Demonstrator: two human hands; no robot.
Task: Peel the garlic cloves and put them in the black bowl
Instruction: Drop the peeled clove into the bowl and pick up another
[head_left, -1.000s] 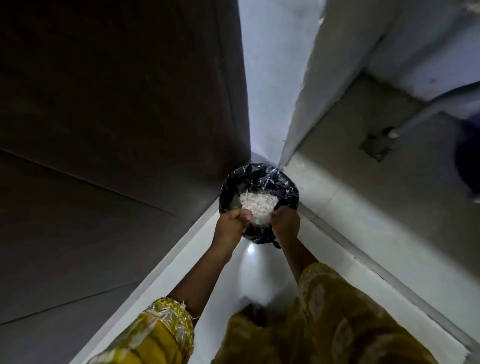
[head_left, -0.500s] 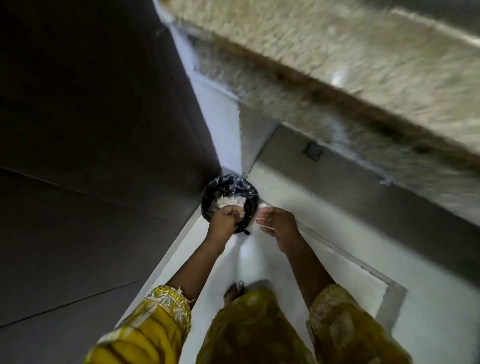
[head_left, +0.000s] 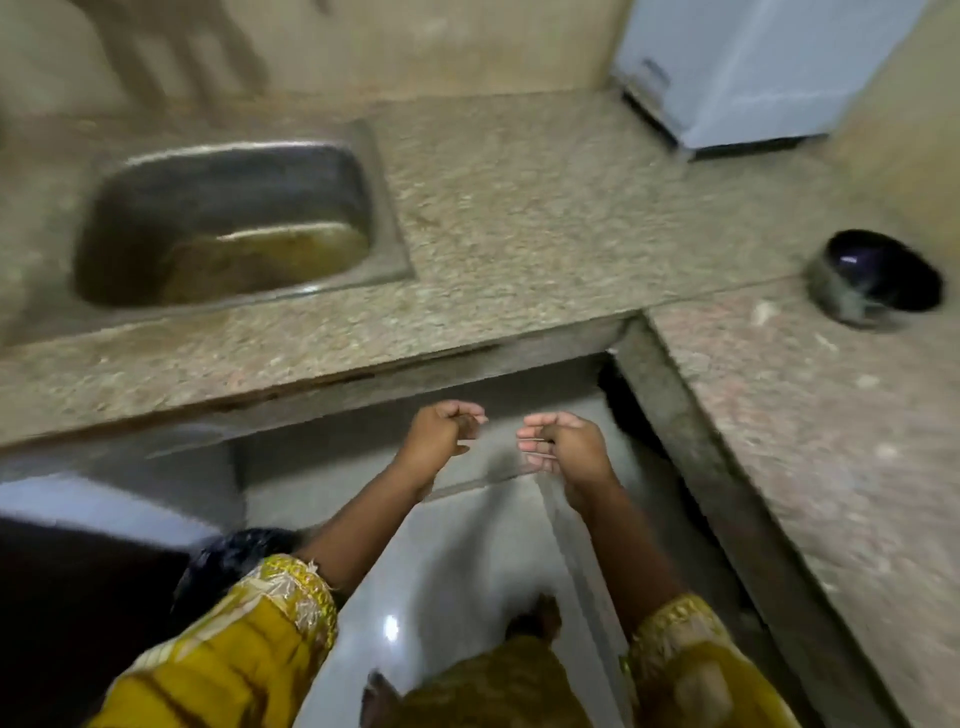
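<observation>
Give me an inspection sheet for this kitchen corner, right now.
Surface: speckled granite counter, L-shaped.
Job's things: black bowl on the counter's right wing, apart from both hands; contents unclear; no garlic seen.
Clutter: pale scraps near the bowl.
Hands: left hand and right hand below the counter edge, loosely curled, holding nothing.
Cables: nothing seen.
Surroundings: steel sink with brownish residue at left; white appliance at back right.
</observation>
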